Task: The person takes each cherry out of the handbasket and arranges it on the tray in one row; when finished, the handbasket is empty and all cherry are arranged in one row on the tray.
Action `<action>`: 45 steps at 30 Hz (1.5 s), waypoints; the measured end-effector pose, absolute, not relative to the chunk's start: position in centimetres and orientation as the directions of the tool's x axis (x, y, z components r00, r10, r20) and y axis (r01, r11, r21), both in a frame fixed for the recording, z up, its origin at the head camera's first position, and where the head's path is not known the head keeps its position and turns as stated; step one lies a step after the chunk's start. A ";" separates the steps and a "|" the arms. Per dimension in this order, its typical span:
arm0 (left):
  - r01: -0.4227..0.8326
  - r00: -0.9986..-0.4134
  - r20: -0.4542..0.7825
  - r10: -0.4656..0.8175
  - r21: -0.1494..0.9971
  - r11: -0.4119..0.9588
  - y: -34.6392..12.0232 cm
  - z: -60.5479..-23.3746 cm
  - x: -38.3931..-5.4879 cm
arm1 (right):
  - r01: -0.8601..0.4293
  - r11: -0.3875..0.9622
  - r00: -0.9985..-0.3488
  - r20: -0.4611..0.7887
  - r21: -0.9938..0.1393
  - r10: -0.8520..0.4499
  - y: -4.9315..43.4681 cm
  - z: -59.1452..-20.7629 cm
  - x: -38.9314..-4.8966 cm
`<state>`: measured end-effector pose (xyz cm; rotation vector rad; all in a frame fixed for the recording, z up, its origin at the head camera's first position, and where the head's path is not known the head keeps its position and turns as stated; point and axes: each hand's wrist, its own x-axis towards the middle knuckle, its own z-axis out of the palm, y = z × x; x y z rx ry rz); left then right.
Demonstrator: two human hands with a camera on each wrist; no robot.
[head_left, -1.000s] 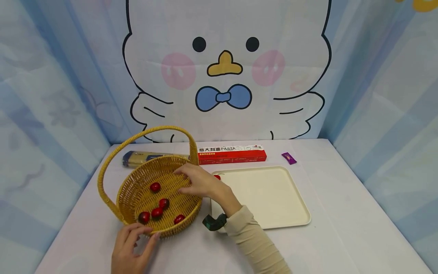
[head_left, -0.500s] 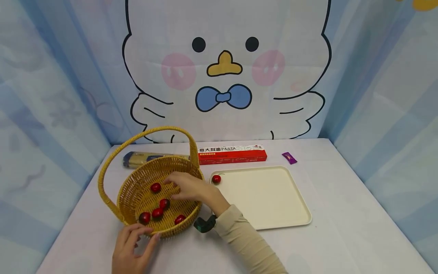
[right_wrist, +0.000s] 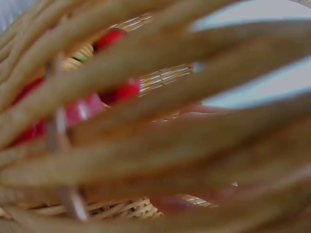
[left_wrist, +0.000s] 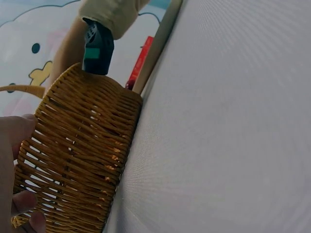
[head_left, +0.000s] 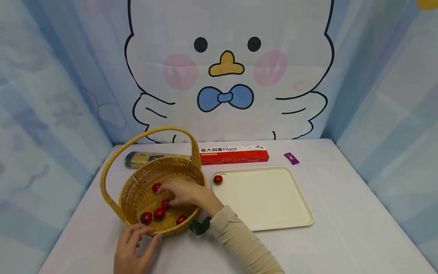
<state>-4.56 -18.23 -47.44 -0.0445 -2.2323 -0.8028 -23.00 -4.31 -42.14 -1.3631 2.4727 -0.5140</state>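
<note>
A yellow wicker basket (head_left: 131,195) with a tall hoop handle stands left of centre, several dark red cherries (head_left: 159,213) on its floor. My left hand (head_left: 131,249) pinches the basket's near rim; the left wrist view has its fingers at the woven wall (left_wrist: 82,145). Inside the basket, my right hand (head_left: 184,192) reaches down with fingers and thumb apart. Its fingertips are right at one cherry (head_left: 156,187), and its thumb is beside another cherry (head_left: 165,203). Blurred wicker strands (right_wrist: 146,160) cover most of the right wrist view, with red cherries (right_wrist: 119,92) behind them.
Right of the basket lies a cream tray (head_left: 267,201) with one stemmed cherry (head_left: 218,179) in its far left corner. Behind are a red pasta box (head_left: 234,156) and a bag of pasta (head_left: 140,159). A small purple packet (head_left: 292,158) lies at the far right.
My right hand has moved left and lower into the basket, up to the cherries. The tray's cherry, partly covered earlier, now shows fully. My left hand keeps its place on the rim.
</note>
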 end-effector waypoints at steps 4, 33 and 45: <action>0.254 -0.724 0.657 -0.211 0.538 0.803 -18.1 -47.4 -4.5 | -0.782 0.470 -0.473 -0.100 -0.410 -0.875 -4.5 -42.2 -22.9; 0.258 -0.717 0.666 -0.206 0.529 0.809 -18.0 -47.2 -4.5 | -0.773 0.461 -0.501 -0.028 -0.435 -0.865 -3.5 -41.5 -22.7; 0.223 -0.733 0.641 -0.228 0.543 0.809 -17.9 -47.1 -4.4 | -0.732 0.444 -0.552 0.067 -0.516 -0.831 -1.2 -39.9 -22.2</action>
